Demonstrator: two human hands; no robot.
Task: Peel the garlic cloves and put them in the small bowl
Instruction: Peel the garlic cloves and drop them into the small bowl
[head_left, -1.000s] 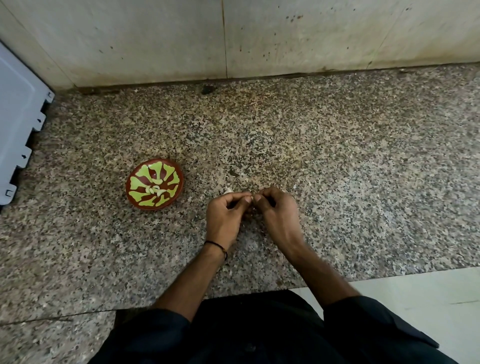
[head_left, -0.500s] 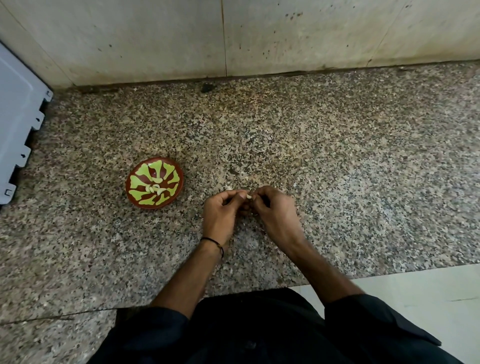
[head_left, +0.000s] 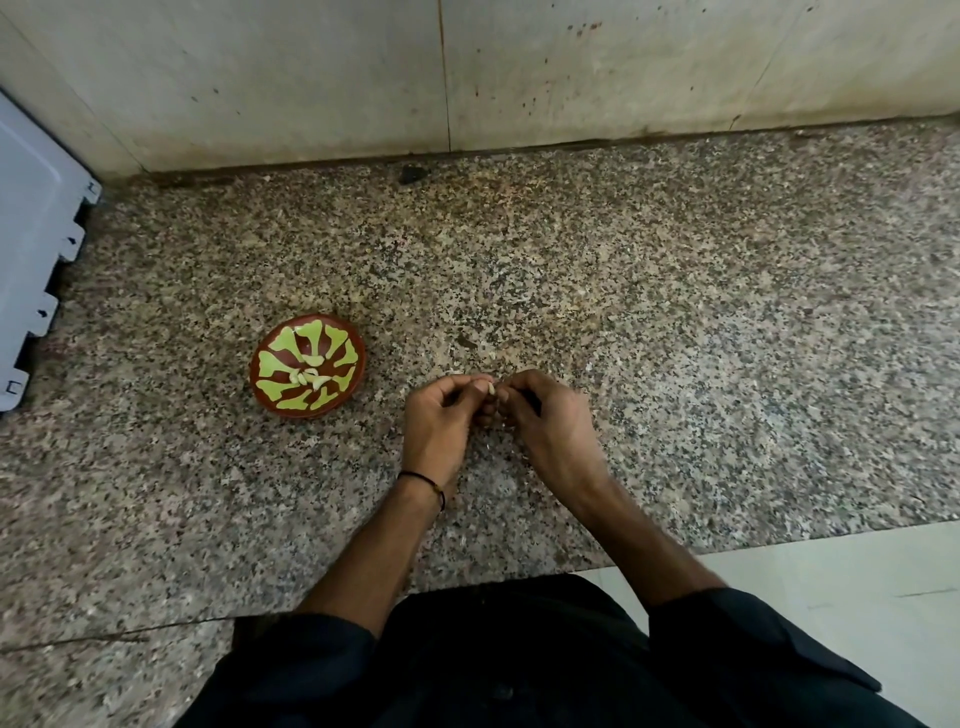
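**One clove held in both hands, right of the patterned bowl**

A small bowl (head_left: 308, 365), round and brown-red with lime-green painted shapes, sits on the speckled grey-brown granite counter (head_left: 675, 338), left of the hands and well apart from them. A few pale peeled garlic cloves (head_left: 310, 375) lie near its middle.

At the far left edge a pale blue-grey plastic panel (head_left: 31, 249) with notched tabs leans in over the counter. The left hand (head_left: 441, 421), with a thin black thread band (head_left: 423, 480) on its wrist, and the right hand (head_left: 550, 421) meet at the fingertips just above the stone. Both grips are closed in a pinch on one small pale garlic clove (head_left: 490, 387) between them. How much skin is on it is too small to tell.

The pale tiled wall (head_left: 311, 78) closes off the back, with a dark fleck (head_left: 412, 174) at its foot. Bare stone lies open between bowl and hands and across the whole right half. At the lower right the counter ends in a straight edge against a white floor tile (head_left: 857, 597).
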